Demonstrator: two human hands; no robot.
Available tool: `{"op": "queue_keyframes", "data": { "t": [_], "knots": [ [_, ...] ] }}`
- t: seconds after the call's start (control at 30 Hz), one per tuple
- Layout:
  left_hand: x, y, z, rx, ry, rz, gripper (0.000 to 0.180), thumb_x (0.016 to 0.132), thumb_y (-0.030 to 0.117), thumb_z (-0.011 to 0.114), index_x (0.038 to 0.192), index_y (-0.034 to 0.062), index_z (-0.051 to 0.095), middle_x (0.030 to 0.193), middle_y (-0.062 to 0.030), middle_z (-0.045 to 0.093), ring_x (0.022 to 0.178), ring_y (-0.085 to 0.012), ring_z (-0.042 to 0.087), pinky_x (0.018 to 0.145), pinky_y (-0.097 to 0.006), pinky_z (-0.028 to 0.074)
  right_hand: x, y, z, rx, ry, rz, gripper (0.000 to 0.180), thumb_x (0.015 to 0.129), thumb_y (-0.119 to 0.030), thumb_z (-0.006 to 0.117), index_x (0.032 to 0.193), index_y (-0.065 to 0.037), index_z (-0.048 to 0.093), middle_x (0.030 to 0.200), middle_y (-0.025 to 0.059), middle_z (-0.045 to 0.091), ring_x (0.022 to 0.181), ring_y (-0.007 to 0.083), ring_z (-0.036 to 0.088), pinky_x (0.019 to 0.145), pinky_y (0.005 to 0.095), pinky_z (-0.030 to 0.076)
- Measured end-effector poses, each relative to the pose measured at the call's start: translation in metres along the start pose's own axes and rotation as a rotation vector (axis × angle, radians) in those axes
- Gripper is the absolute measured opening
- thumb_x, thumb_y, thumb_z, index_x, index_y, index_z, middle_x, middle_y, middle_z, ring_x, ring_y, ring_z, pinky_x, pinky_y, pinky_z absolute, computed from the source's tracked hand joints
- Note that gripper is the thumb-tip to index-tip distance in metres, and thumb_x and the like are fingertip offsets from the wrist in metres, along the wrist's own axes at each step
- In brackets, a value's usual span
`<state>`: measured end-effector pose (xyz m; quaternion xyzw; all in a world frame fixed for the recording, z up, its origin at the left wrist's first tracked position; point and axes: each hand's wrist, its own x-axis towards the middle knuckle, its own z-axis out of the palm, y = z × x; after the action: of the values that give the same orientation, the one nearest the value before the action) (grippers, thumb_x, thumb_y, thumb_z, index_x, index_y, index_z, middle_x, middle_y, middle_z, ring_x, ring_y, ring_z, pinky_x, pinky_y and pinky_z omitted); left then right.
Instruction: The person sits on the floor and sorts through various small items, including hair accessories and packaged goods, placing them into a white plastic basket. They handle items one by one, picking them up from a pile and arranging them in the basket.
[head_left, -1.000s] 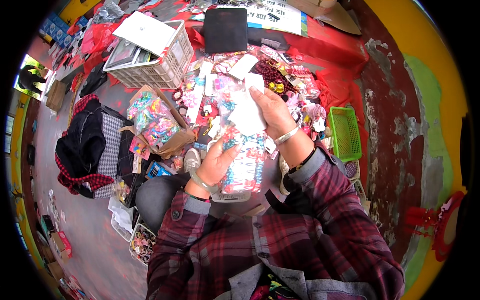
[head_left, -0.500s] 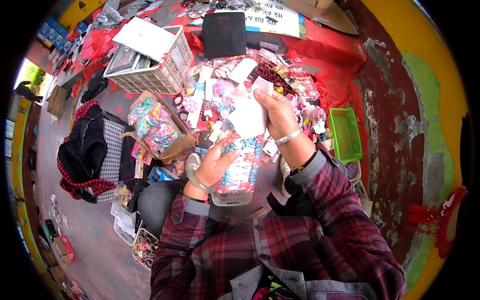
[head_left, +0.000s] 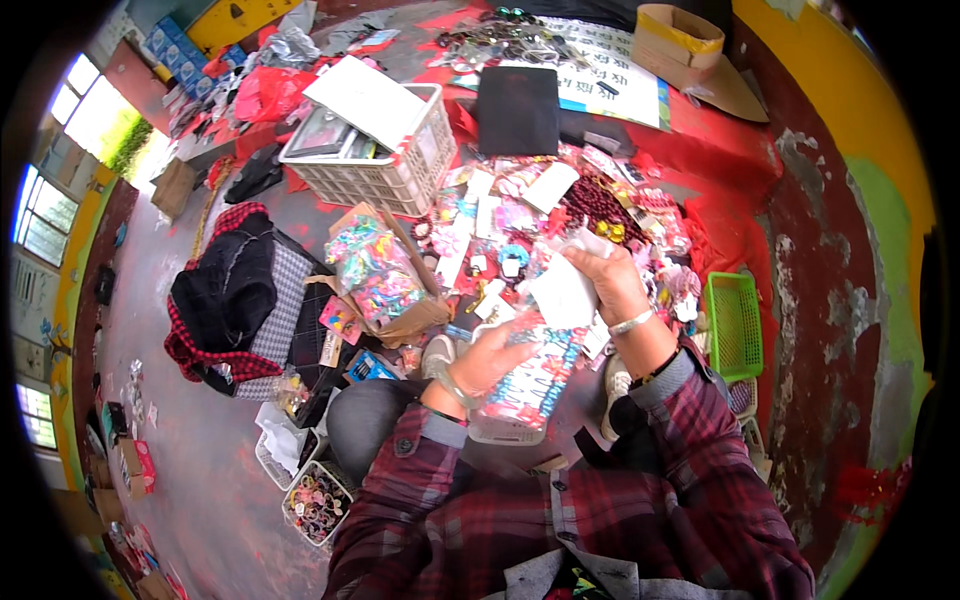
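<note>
My right hand (head_left: 618,285) pinches a white sheet of paper or card (head_left: 562,296) near its upper corner, thumb on top. Beneath the paper lies a clear plastic packet (head_left: 537,380) filled with small blue, white and red pieces; what they are I cannot make out. Slightly blurred, my left hand (head_left: 487,362) rests along the packet's left side with its fingers stretched out. Under the packet shows the rim of a small white basket (head_left: 508,434), between my shoes.
A heap of packaged trinkets and beads (head_left: 600,212) spreads ahead. Around it stand a cardboard box of colourful packets (head_left: 425,312), a large beige crate (head_left: 425,160), a green basket (head_left: 735,325) and a black flat case (head_left: 518,112). A checked bag (head_left: 275,310) sits left.
The view has shifted, so the scene sits lower and farther right. My left fingers have straightened over the packet's edge. The paper stays in my right hand, now lower over the packet.
</note>
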<state>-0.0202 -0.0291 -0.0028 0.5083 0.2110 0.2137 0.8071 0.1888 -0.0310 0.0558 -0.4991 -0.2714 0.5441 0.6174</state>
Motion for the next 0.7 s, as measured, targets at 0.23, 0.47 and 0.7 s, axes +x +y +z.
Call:
{"op": "queue_keyframes", "data": {
  "t": [0.23, 0.47, 0.7],
  "knots": [
    [0.006, 0.017, 0.008, -0.091, 0.019, 0.046, 0.049, 0.088, 0.011, 0.06, 0.132, -0.0011, 0.042, 0.116, -0.0062, 0.057, 0.105, -0.0124, 0.054, 0.091, -0.03, 0.043, 0.003, 0.036, -0.001, -0.239, -0.029, -0.236, 0.014, 0.089, -0.015, 0.061, 0.086, -0.002, 0.066, 0.071, -0.0023, 0.059, 0.062, 0.0054, 0.051, 0.054, 0.0235, 0.042],
    [0.012, 0.017, 0.004, 0.083, 0.117, 0.0, 0.032, 0.088, 0.005, 0.057, 0.119, -0.0014, 0.053, 0.107, -0.0048, 0.062, 0.093, -0.0111, 0.059, 0.083, -0.027, 0.048, 0.01, 0.031, -0.006, -0.237, 0.133, -0.544, 0.022, 0.094, -0.02, 0.055, 0.092, -0.001, 0.065, 0.073, -0.0048, 0.056, 0.069, 0.0036, 0.047, 0.06, 0.0221, 0.04],
    [0.0, 0.023, -0.008, 0.289, 0.295, 0.221, 0.026, 0.088, 0.005, 0.056, 0.113, -0.0019, 0.058, 0.101, -0.0049, 0.064, 0.09, -0.01, 0.058, 0.08, -0.027, 0.047, 0.026, -0.042, -0.065, 0.329, 0.153, -0.383, 0.031, 0.092, -0.03, 0.056, 0.106, -0.002, 0.056, 0.099, 0.008, 0.062, 0.091, 0.0182, 0.061, 0.08, 0.0319, 0.051]
  ]
}}
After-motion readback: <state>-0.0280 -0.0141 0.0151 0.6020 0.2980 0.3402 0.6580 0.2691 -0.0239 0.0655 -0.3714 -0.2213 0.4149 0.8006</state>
